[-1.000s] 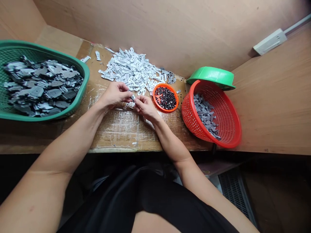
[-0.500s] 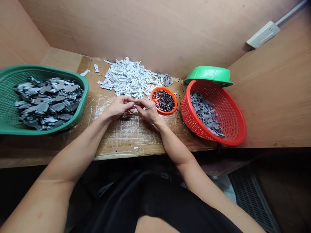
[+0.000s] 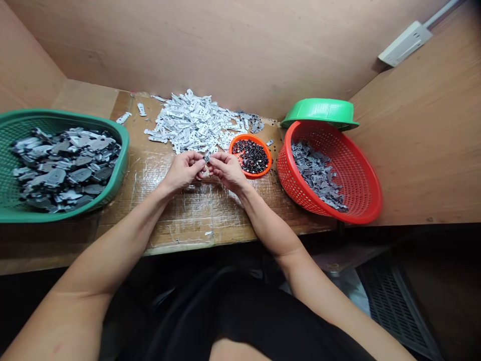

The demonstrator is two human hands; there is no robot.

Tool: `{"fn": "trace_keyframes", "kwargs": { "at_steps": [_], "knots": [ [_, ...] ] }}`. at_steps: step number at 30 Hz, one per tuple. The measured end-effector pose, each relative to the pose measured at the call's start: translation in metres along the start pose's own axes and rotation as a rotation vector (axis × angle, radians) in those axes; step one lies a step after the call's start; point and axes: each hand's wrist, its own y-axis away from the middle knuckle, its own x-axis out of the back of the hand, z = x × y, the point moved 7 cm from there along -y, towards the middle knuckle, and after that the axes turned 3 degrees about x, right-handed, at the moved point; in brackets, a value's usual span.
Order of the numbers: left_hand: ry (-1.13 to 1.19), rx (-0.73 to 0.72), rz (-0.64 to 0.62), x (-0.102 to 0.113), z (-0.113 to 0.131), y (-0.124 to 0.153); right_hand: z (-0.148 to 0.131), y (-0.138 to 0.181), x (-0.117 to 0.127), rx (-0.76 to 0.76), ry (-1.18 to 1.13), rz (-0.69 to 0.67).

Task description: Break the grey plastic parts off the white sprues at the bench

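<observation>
My left hand (image 3: 185,169) and my right hand (image 3: 228,170) meet over the worktop, thumbs and forefingers pinched on one small metal part (image 3: 206,158). Its exact shape is mostly hidden by the fingertips. Just beyond the hands lies a heap of pale flat metal pieces (image 3: 191,120). An orange dish (image 3: 269,168) holding small black parts (image 3: 252,155) stands close beside my right hand.
At the left, a green basket (image 3: 124,150) holds dark and silver metal assemblies (image 3: 67,168). A tilted red basket (image 3: 363,213) with small grey metal pieces (image 3: 317,173) stands at the right, before a bright green basin (image 3: 319,110). Wooden panels enclose the worktop (image 3: 176,225).
Both hands stay together, and slightly more of the small metal part shows between the fingertips. The camera view has shifted a little.
</observation>
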Motion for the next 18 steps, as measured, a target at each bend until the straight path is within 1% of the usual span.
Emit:
{"fn": "trace_keyframes", "kwargs": {
  "at_steps": [5, 7, 9, 11, 13, 15, 16, 17, 18],
  "knots": [
    [-0.078, 0.006, 0.016, -0.004, -0.01, -0.002, 0.001, 0.002, 0.004, -0.01, 0.256, -0.007],
    [-0.069, 0.0, 0.012, -0.007, -0.015, -0.003, -0.005, 0.004, 0.004, 0.057, 0.385, 0.028],
    [-0.072, -0.031, 0.03, -0.008, -0.015, -0.001, -0.016, 0.008, 0.003, 0.16, 0.506, 0.083],
    [-0.072, -0.079, 0.039, -0.009, -0.01, 0.002, -0.026, 0.011, 0.0, 0.216, 0.545, 0.088],
    [-0.052, -0.071, -0.03, -0.013, -0.007, 0.004, -0.029, 0.011, -0.004, 0.184, 0.485, 0.004],
    [-0.024, 0.026, -0.164, -0.018, -0.01, 0.006, -0.027, 0.01, -0.007, 0.115, 0.424, -0.107],
    [-0.01, 0.084, -0.219, -0.02, -0.012, 0.007, -0.026, 0.008, -0.006, 0.092, 0.414, -0.135],
    [0.013, 0.128, -0.249, -0.02, -0.014, 0.008, -0.026, 0.006, -0.004, 0.087, 0.411, -0.126],
    [0.049, 0.156, -0.253, -0.018, -0.015, 0.008, -0.026, 0.004, 0.001, 0.099, 0.407, -0.084]
  ]
}}
